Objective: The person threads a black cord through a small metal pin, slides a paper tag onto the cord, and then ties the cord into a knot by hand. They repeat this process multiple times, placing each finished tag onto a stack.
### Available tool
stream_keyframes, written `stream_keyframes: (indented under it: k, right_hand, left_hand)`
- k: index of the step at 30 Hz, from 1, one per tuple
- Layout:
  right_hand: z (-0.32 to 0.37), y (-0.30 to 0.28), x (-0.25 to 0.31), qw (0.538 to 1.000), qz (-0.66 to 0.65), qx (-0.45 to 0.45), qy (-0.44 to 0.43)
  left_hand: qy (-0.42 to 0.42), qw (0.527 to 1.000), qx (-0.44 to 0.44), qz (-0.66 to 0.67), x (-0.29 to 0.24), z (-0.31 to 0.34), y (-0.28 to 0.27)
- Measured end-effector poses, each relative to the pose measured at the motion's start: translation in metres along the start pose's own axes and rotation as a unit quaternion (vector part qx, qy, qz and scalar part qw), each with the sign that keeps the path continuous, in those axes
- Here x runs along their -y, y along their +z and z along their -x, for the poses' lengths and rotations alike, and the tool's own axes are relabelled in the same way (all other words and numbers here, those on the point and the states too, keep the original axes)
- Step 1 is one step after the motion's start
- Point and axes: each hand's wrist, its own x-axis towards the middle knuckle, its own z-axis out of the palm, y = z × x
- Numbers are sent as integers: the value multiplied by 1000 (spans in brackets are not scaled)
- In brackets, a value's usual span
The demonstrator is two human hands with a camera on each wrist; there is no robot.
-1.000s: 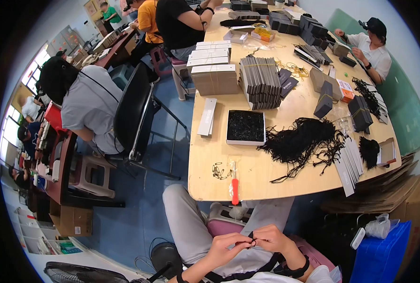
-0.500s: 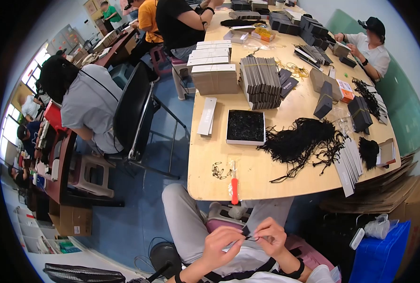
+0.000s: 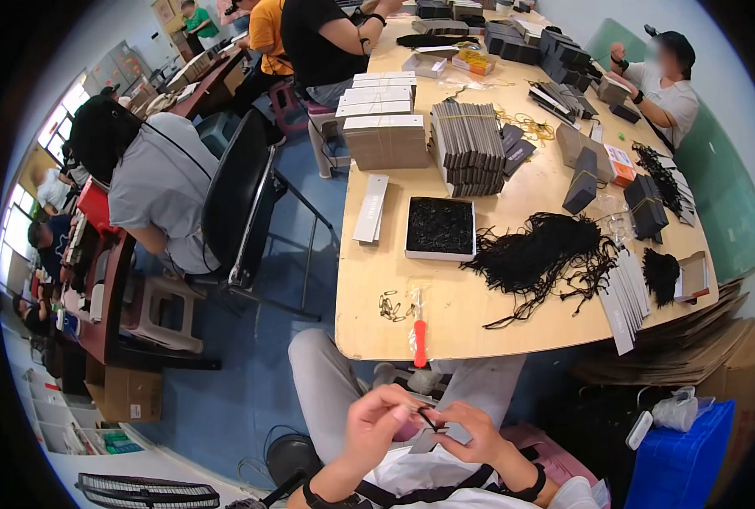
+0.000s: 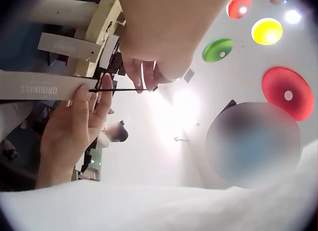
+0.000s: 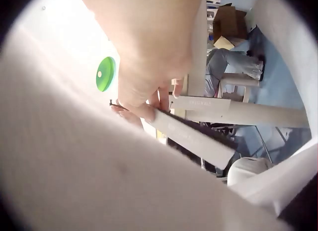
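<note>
Over the lap, the right hand [image 3: 470,431] pinches a grey hang tag [image 4: 44,87] printed "ORIGINALS" near its end. A black cord [image 4: 119,90] runs taut from that end of the tag to the left hand [image 3: 379,424], whose fingertips pinch its far end. In the right wrist view the tag [image 5: 194,141] slants away below the fingers, with a dark edge along one side.
On the table [image 3: 369,331] ahead lie a red-handled tool [image 3: 420,339], several safety pins [image 3: 390,307], a box of small black pieces [image 3: 439,227], a heap of black cords [image 3: 547,254] and loose tags [image 3: 623,297]. Bundled tags [image 3: 469,148] stand behind.
The hands were close together around the black cord; now the left hand has drawn up and away, stretching it. The tag has turned, showing its light grey face.
</note>
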Motion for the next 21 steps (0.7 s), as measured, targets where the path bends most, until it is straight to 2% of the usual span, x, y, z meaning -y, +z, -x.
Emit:
stream_keyframes:
  k: [2, 3, 4, 5, 6, 7, 8, 9, 11, 12, 14, 15, 17, 19, 21]
  right_hand:
    - [5, -3, 2, 996, -60, 50, 47]
    - [6, -2, 2, 996, -58, 49, 47]
    - [7, 0, 0, 975, -184, 66, 103]
    - [7, 0, -1, 935, -307, 81, 157]
    - [7, -2, 2, 937, -303, 79, 156]
    - [6, -3, 6, 874, -429, 79, 213]
    - [6, -4, 10, 790, -546, 78, 266]
    - [5, -5, 13, 791, -545, 78, 266]
    - [0, -6, 18, 920, -333, 80, 192]
    - [-3, -9, 22, 921, -331, 79, 192]
    - [-9, -11, 29, 972, -112, 89, 185]
    - [-10, -11, 31, 973, -115, 91, 180]
    - [-9, -12, 32, 981, 34, 78, 174]
    - [-8, -18, 38, 980, 29, 97, 173]
    - [-7, -28, 50, 946, -55, 49, 314]
  left_hand:
    - [-29, 993, -18, 111, -1, -4, -3]
    - [-28, 993, -16, 113, -2, -6, -2]
    - [-51, 988, -31, 143, -3, -9, -2]
    - [-75, 981, -45, 172, -4, -12, -1]
    - [-74, 981, -41, 173, -4, -15, 1]
    - [-88, 973, -77, 198, -4, -18, 3]
    - [-102, 963, -114, 221, -4, -20, 5]
    - [-101, 963, -113, 222, -4, -22, 5]
    - [-80, 955, -168, 229, -1, -25, 3]
    - [-79, 956, -166, 230, 0, -26, 3]
    - [-64, 949, -210, 227, -1, -27, 1]
    - [-60, 950, -212, 223, -1, -27, 0]
    - [-46, 941, -248, 225, -1, -24, 2]
    - [-24, 943, -250, 219, -3, -21, 0]
    - [-20, 946, -236, 220, -5, -20, 0]
